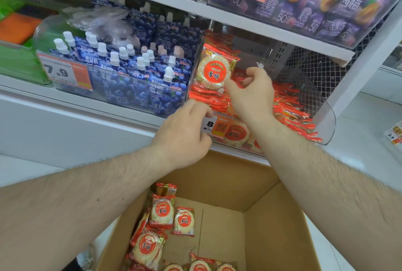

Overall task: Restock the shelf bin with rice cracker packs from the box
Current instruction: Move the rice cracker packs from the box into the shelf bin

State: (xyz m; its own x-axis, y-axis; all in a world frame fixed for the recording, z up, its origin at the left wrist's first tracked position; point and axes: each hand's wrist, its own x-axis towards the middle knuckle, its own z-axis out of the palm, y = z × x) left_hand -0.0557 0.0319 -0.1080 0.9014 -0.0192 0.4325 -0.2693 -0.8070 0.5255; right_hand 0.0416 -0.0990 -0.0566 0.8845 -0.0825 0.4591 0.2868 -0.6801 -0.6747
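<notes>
A clear plastic shelf bin (326, 118) holds a pile of red rice cracker packs (289, 107). One rice cracker pack (214, 70) stands upright at the bin's left side. My right hand (252, 94) reaches into the bin with curled fingers, and its thumb meets that pack's lower right corner, pinching it. My left hand (185, 133) grips the bin's front edge beside the orange price tag (219, 127). Below, an open cardboard box (272, 216) holds several more cracker packs (162, 212) along its left side and front.
Blue spouted jelly pouches (130, 68) fill the bin to the left. Purple jelly packs (315, 9) sit on the shelf above, its edge (272, 29) just over the cracker bin. A wire mesh panel (322, 70) backs the shelf on the right.
</notes>
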